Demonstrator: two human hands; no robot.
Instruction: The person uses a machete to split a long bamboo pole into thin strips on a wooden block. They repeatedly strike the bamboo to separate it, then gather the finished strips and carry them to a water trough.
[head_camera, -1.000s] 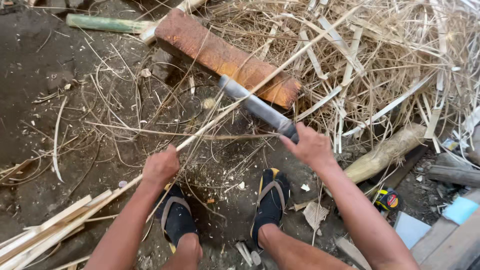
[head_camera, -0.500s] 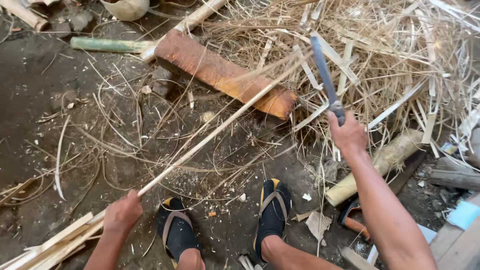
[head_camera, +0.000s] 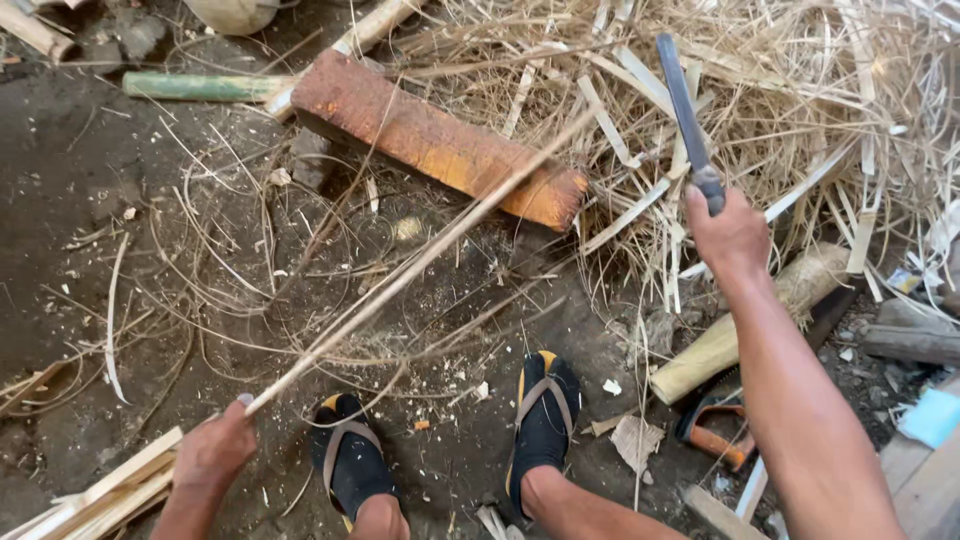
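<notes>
Your left hand is pinched shut on the near end of a long thin pale bamboo strip. The strip runs diagonally up & away from you over the dirt floor, its far end lying across the rusty orange-brown wooden block near the straw pile. Your right hand is fisted tight around the handle of a long grey-bladed knife, blade raised, pointing up & away, well clear of the strip.

Handling, as I judge it: the strip looks light, springy & whippy. It will likely flex if held only at one end, so the near-end grip works w/ the block bearing the far part. Edges are prob. sharp & splintery; keep fingers on the flat faces. The knife looks blade-heavy; holding low on the handle, as you do now, suits it.

Count:
- 1 strip in hand
- 1 knife
- 1 block
- 1 green bamboo pole behind the block
- 2 feet in black sandals w/ yellow soles
- 1 bundle of split pale slats by your left hand
- 1 orange-handled tool on the floor, right; kind can't be told
- 1 big heap of dry bamboo shavings, too many to count
</notes>
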